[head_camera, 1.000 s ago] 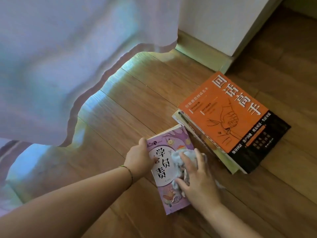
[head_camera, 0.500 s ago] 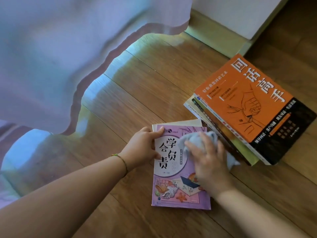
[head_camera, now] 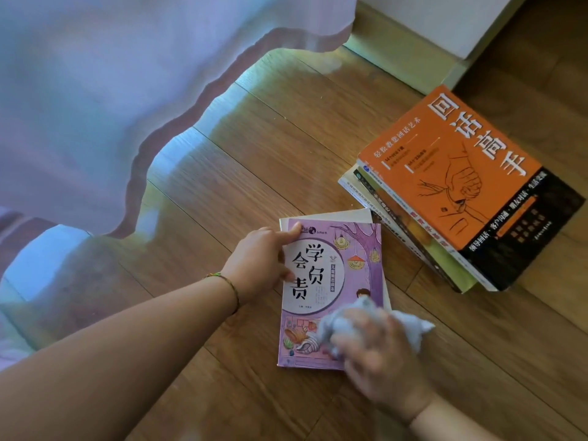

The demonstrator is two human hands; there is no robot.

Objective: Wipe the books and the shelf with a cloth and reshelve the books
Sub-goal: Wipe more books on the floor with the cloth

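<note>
On a wooden floor (head_camera: pixel 241 173): a purple book (head_camera: pixel 331 291) lying flat, cover up, atop a second pale book (head_camera: pixel 334 216) showing at its top edge. Left hand (head_camera: pixel 261 262) pressed on the purple book's left edge, index finger straight along the top corner. Right hand (head_camera: pixel 378 354), blurred, gripping a crumpled pale-blue cloth (head_camera: pixel 410 329) against the cover's lower right corner. Just beside, to the right, a stack of books (head_camera: pixel 413 237) topped by an orange-and-black volume (head_camera: pixel 461 176). Upper left, a lilac curtain (head_camera: pixel 111 90).
</note>
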